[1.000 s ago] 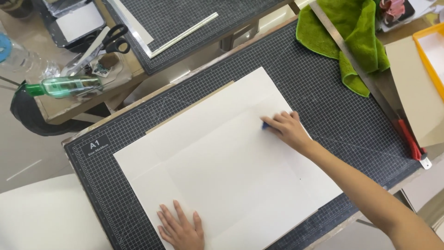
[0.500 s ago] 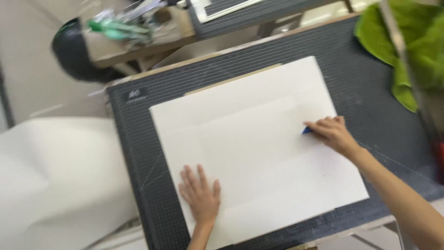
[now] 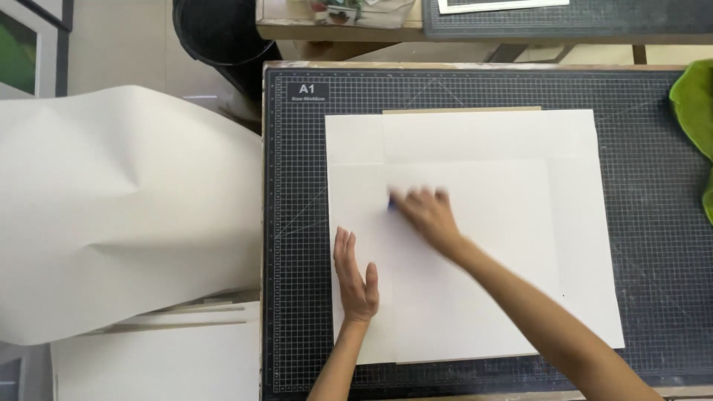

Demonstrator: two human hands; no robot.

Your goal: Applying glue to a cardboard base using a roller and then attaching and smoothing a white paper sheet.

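The left hand (image 3: pixel 355 276) lay flat, fingers spread, pinning the white sheet (image 3: pixel 475 230) on the cutting mat (image 3: pixel 297 223) — the right hand (image 3: pixel 425 214) gripped a small blue tool (image 3: pixel 391 202), apparently smoothing; the sheet wanted steady, even strokes.

A dark grey gridded cutting mat (image 3: pixel 653 245) covers the worktable. At nine o'clock a large curved white sheet (image 3: pixel 126 208) overhangs pale flat boards (image 3: pixel 156 360). At twelve o'clock stand a black round bin (image 3: pixel 215 33) and a cluttered wooden table (image 3: pixel 327 30). At three o'clock lies a green cloth (image 3: pixel 694 104).
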